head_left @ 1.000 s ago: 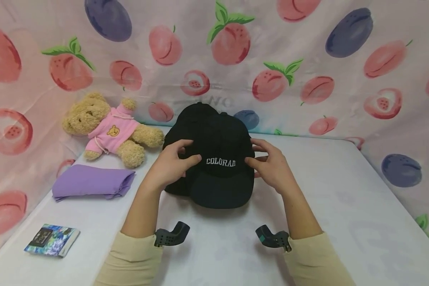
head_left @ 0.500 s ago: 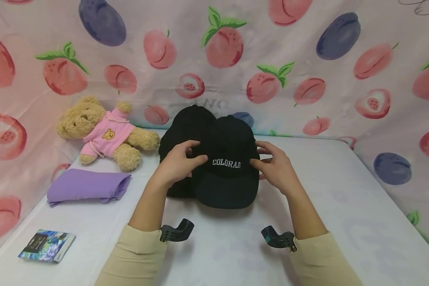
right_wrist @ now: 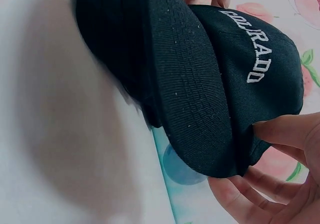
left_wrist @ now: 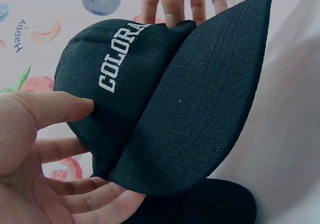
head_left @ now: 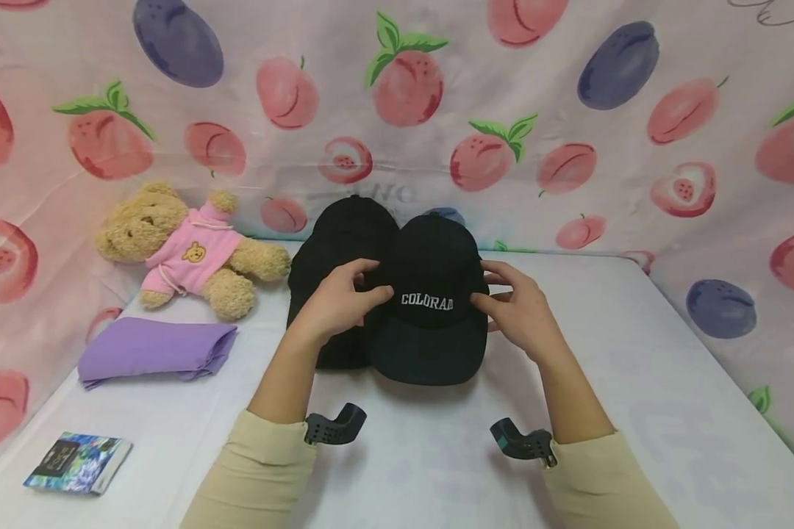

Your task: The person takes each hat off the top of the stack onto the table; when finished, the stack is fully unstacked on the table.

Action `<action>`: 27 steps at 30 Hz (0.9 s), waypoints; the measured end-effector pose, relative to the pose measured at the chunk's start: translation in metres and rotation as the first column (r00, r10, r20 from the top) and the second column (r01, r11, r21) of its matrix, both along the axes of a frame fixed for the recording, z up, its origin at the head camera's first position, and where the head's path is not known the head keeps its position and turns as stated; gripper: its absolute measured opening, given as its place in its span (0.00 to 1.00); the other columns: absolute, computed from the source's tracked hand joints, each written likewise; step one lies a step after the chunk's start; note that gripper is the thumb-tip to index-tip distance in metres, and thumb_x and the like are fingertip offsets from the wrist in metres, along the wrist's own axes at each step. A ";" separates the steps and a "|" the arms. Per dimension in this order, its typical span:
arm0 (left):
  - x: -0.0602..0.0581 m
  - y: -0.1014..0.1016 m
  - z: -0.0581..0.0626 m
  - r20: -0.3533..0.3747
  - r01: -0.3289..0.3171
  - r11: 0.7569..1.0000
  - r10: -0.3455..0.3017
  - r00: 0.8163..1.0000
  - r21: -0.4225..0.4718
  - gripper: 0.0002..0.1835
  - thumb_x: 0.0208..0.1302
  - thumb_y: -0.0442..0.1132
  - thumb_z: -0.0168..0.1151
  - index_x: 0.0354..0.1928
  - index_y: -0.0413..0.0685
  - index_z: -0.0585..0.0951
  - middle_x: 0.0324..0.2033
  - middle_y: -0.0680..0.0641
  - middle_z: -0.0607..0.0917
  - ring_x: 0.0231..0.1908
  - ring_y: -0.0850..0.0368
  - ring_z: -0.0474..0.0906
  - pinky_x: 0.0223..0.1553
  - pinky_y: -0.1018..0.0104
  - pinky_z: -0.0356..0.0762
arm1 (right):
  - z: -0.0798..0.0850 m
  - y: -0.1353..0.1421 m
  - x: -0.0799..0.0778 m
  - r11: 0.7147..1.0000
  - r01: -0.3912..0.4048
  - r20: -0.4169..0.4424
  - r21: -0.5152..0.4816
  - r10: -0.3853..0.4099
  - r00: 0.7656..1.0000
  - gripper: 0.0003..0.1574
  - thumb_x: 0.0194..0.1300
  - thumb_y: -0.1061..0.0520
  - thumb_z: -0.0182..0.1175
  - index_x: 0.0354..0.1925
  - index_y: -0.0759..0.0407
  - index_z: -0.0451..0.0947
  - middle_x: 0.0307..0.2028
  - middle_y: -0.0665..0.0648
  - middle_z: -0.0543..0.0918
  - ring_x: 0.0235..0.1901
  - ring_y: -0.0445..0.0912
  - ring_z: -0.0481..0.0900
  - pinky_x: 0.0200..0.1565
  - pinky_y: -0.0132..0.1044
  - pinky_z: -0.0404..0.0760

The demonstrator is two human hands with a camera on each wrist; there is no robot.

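A black baseball cap (head_left: 428, 345) with white COLORADO lettering faces forward, held between both hands with its brim toward the person. My left hand (head_left: 340, 301) pinches its left side, thumb on the front panel beside the letters. On the opposite side my right hand (head_left: 519, 312) grips the crown, its thumb close to the last letter. In the left wrist view the thumb (left_wrist: 70, 106) presses the fabric while the other fingers lie behind and under the brim edge. A second black cap (head_left: 347, 231) stands behind and to the left, partly hidden by the held cap and my left hand.
A teddy bear (head_left: 198, 250) in a pink top lies at the back left. In front of it is a folded purple cloth (head_left: 155, 349), and nearer still a small blue-patterned packet (head_left: 79, 461). A fruit-print curtain (head_left: 503, 66) hangs behind the white table (head_left: 609, 353).
Both hands have carried the lettered cap to the right, away from the second cap, which now shows more behind it. The head view has shifted slightly.
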State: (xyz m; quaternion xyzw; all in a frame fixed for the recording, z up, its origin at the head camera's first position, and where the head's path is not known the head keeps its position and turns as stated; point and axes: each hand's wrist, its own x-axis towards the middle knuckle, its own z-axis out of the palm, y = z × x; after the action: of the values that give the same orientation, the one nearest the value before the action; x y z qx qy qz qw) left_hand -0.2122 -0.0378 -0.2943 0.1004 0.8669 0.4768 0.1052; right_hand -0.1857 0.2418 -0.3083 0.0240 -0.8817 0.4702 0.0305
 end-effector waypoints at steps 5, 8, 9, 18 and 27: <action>-0.003 0.005 -0.004 -0.016 0.021 1.000 -0.021 1.000 0.006 0.33 0.72 0.50 0.63 0.76 0.53 0.69 0.69 0.37 0.71 0.27 0.49 0.79 0.39 0.60 0.80 | -0.001 0.005 0.002 1.000 0.018 0.001 0.010 -0.018 1.000 0.36 0.73 0.58 0.61 0.76 0.50 0.67 0.70 0.68 0.72 0.62 0.64 0.81 0.46 0.54 0.89; -0.005 0.008 -0.006 -0.013 0.029 1.000 -0.029 1.000 0.003 0.33 0.72 0.50 0.63 0.76 0.54 0.68 0.70 0.37 0.71 0.29 0.49 0.80 0.40 0.59 0.81 | -0.002 0.008 0.004 1.000 0.021 0.003 0.019 -0.021 1.000 0.36 0.73 0.57 0.61 0.76 0.51 0.66 0.70 0.68 0.72 0.62 0.64 0.81 0.46 0.53 0.89; -0.005 0.009 -0.007 -0.013 0.029 1.000 -0.029 0.999 0.002 0.33 0.72 0.51 0.63 0.76 0.54 0.68 0.70 0.38 0.71 0.29 0.50 0.80 0.40 0.59 0.81 | -0.002 0.009 0.004 0.999 0.022 0.002 0.024 -0.022 1.000 0.36 0.73 0.57 0.61 0.76 0.51 0.66 0.70 0.68 0.72 0.62 0.65 0.81 0.46 0.53 0.89; -0.009 0.017 -0.010 -0.016 0.047 0.999 -0.047 0.999 -0.008 0.33 0.72 0.52 0.63 0.76 0.54 0.68 0.67 0.39 0.72 0.31 0.49 0.83 0.42 0.57 0.83 | -0.003 0.016 0.005 0.999 0.032 -0.007 0.033 -0.031 0.999 0.36 0.73 0.57 0.61 0.76 0.52 0.66 0.70 0.69 0.72 0.61 0.65 0.81 0.45 0.53 0.89; -0.010 0.023 -0.012 -0.030 0.077 0.997 -0.078 0.997 -0.025 0.34 0.72 0.51 0.62 0.77 0.52 0.67 0.68 0.37 0.72 0.33 0.50 0.86 0.41 0.57 0.85 | -0.001 0.021 0.006 0.998 0.039 -0.010 0.040 -0.038 0.999 0.36 0.73 0.57 0.61 0.76 0.52 0.66 0.70 0.69 0.72 0.61 0.65 0.81 0.46 0.53 0.89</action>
State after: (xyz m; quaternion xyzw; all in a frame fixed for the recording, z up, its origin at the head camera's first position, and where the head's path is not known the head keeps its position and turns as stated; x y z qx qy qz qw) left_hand -0.2225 -0.0147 -0.3058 0.1399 0.8695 0.4604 0.1115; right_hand -0.1794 0.2624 -0.3092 0.0100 -0.8911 0.4516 0.0432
